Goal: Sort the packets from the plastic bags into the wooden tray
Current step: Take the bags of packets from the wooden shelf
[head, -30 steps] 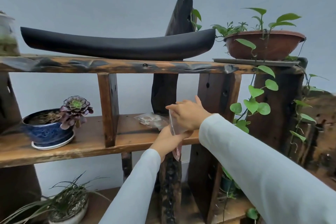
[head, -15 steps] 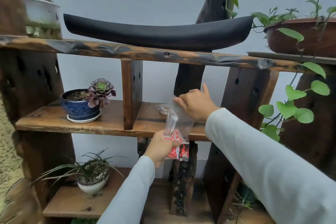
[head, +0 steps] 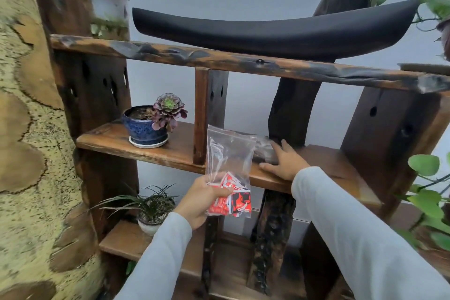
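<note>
My left hand (head: 204, 198) grips the lower part of a clear zip plastic bag (head: 230, 153), held upright in front of the middle shelf (head: 170, 153). Several red, white and black packets (head: 233, 200) sit at the bag's bottom. My right hand (head: 283, 162) rests flat on the same shelf, fingers spread, touching a second clear bag (head: 264, 150) that lies there partly hidden behind the first. A long black curved tray (head: 275, 31) lies on the top shelf (head: 219, 58). No other tray is in view.
A blue pot with a purple succulent (head: 148, 125) stands on the middle shelf at the left. A grassy plant in a white pot (head: 151, 212) is on the lower shelf. Green vine leaves (head: 428, 185) hang at right. A cracked tan wall (head: 24, 129) fills the left.
The view has swung right to left and closer. My left hand has drawn the bag of packets down and clear of the shelf; my right hand let go of it and dropped onto the shelf.
</note>
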Demonstrator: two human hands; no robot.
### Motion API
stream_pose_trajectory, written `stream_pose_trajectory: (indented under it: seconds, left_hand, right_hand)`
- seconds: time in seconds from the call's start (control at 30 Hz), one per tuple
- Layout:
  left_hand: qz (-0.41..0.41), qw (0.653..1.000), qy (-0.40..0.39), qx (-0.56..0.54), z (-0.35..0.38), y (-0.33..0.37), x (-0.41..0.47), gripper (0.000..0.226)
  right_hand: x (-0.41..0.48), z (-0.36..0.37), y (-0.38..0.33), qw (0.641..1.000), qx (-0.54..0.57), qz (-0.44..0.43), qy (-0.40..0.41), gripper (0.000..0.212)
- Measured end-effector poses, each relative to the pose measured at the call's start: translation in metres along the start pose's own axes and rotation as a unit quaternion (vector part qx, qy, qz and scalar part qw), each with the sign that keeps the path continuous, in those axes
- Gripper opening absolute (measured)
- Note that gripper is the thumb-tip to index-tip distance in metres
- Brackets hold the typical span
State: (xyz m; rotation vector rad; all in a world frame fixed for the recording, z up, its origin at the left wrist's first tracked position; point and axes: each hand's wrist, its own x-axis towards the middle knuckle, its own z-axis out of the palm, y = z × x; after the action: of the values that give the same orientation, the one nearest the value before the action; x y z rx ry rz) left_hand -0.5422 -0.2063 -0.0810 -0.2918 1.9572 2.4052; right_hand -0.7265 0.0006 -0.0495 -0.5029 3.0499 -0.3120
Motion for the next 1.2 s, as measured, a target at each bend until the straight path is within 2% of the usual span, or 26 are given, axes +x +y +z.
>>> stream_pose_trajectory:
  seconds: [0.13, 0.33, 0.57, 0.63, 0.8, 0.97, 1.1, 1.2]
  left_hand:
    - [0.008, 0.999, 0.035, 0.007, -0.011, 0.001, 0.003, 0.034]
    - [0.003, 0.997, 0.072, 0.014, -0.023, -0.007, 0.006, 0.03]
    - [0.002, 0.995, 0.095, 0.025, -0.007, -0.013, 0.011, 0.031]
    - [0.003, 0.996, 0.089, 0.032, -0.002, -0.012, 0.01, 0.032]
    - [0.009, 0.997, 0.071, 0.029, 0.009, -0.013, 0.003, 0.037]
    - [0.025, 0.998, 0.062, 0.02, 0.013, -0.014, -0.009, 0.03]
    - [0.029, 0.997, 0.072, 0.004, 0.016, -0.016, -0.014, 0.034]
    - [0.022, 0.997, 0.077, -0.005, 0.02, -0.018, -0.017, 0.038]
  right_hand:
    - [0.014, 0.029, -0.005, 0.999, -0.022, -0.024, 0.003, 0.09]
    - [0.012, 0.031, -0.002, 0.997, -0.041, -0.03, -0.052, 0.088]
    - [-0.016, 0.042, 0.015, 0.994, -0.073, -0.082, -0.001, 0.095]
    - [-0.023, 0.048, 0.021, 0.991, -0.087, -0.099, 0.036, 0.085]
    - [-0.054, 0.047, 0.036, 0.977, -0.109, -0.146, 0.113, 0.044]
    - [-0.09, 0.017, 0.044, 0.979, -0.061, -0.155, 0.115, 0.036]
    - [-0.111, -0.025, 0.047, 0.98, -0.027, -0.142, 0.135, 0.05]
    - [-0.128, -0.056, 0.047, 0.983, 0.036, -0.137, 0.115, 0.051]
